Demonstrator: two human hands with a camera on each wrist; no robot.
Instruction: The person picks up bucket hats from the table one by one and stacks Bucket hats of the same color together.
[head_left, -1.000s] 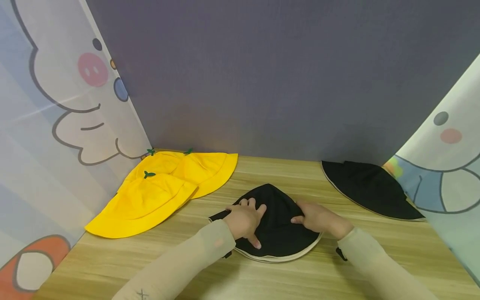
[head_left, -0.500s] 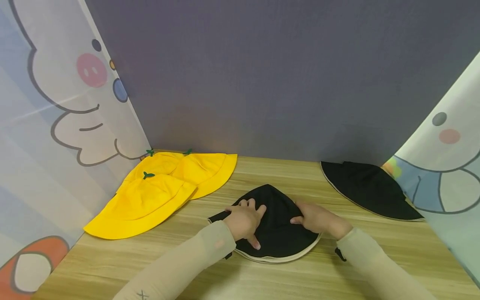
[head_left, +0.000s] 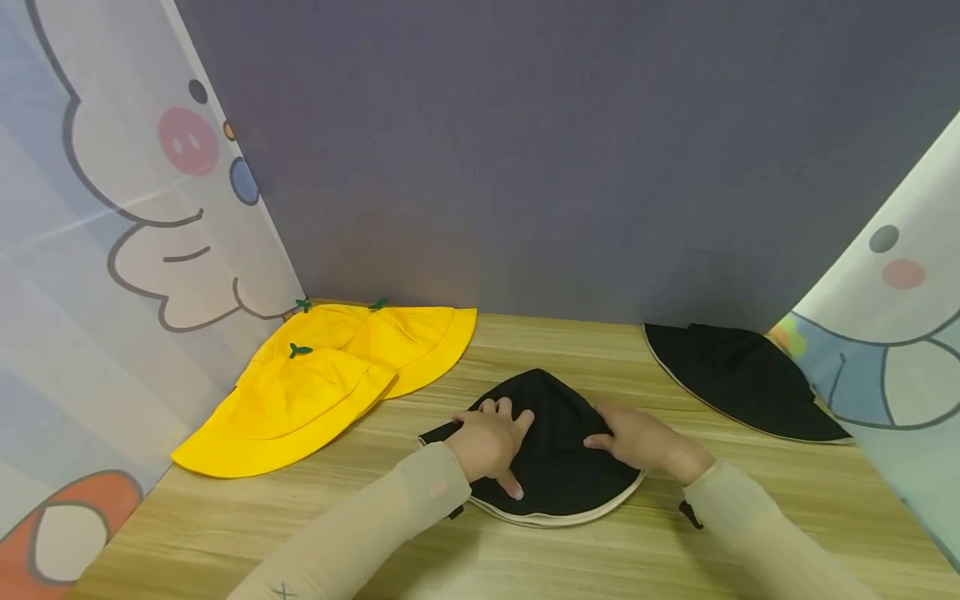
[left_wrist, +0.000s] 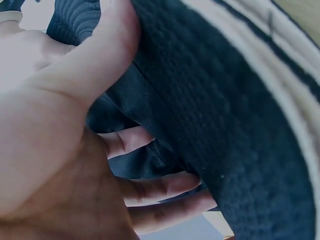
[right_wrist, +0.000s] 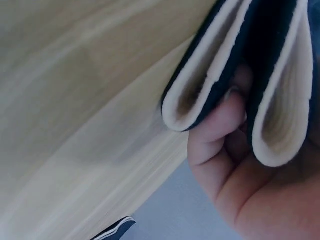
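A black bucket hat [head_left: 566,479] with a cream-edged brim lies folded flat on the wooden table, its point toward the back. Spread over its left part is my left hand [head_left: 489,446], the thumb reaching down toward the brim. In the left wrist view, the fingers [left_wrist: 160,190] of that hand touch the black cloth [left_wrist: 190,95]. At the hat's right side my right hand [head_left: 637,437] grips the edge, thumb on top. The right wrist view shows its curled fingers [right_wrist: 217,122] between two cream-lined folds of the brim [right_wrist: 285,120].
Several yellow hats [head_left: 300,417] with green sprouts overlap at the back left. Another folded black hat [head_left: 742,379] lies at the back right. A grey panel [head_left: 525,167] stands behind the table [head_left: 300,517], with cartoon-printed sheets [head_left: 97,333] at both sides.
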